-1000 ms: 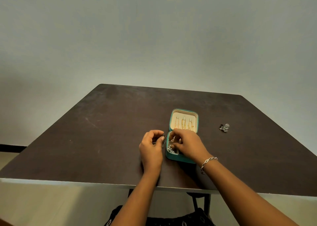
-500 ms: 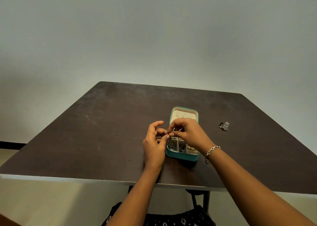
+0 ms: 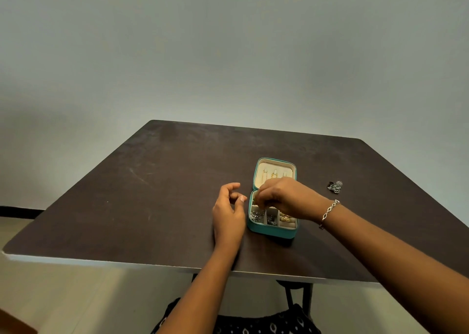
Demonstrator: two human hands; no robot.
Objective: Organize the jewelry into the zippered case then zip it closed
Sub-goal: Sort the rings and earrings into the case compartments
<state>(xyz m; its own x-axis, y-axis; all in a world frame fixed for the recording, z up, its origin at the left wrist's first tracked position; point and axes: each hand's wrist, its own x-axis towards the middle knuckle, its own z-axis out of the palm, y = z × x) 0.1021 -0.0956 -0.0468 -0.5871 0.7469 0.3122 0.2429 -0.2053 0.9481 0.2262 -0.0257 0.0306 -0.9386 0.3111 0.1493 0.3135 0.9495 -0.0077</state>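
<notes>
A small teal zippered case (image 3: 271, 231) lies open on the dark table (image 3: 157, 194), its cream lid (image 3: 275, 167) flat behind with gold chains hanging in it. The front compartments hold silver pieces on the left and gold rings on the right. My right hand (image 3: 286, 198) hovers over the case's back compartments, fingertips pinched together on something small that I cannot make out. My left hand (image 3: 228, 214) rests on the table just left of the case, fingers loosely curled and holding nothing. A silver jewelry piece (image 3: 335, 187) lies apart on the table to the right.
The table's near edge (image 3: 127, 264) runs just below my forearms. A silver bracelet (image 3: 328, 211) sits on my right wrist. Bare tabletop spreads to the left and behind the case.
My hands, which met over the case's left edge, have parted. The right hand moved over the case's back compartments; the left hand opened and stayed beside the case.
</notes>
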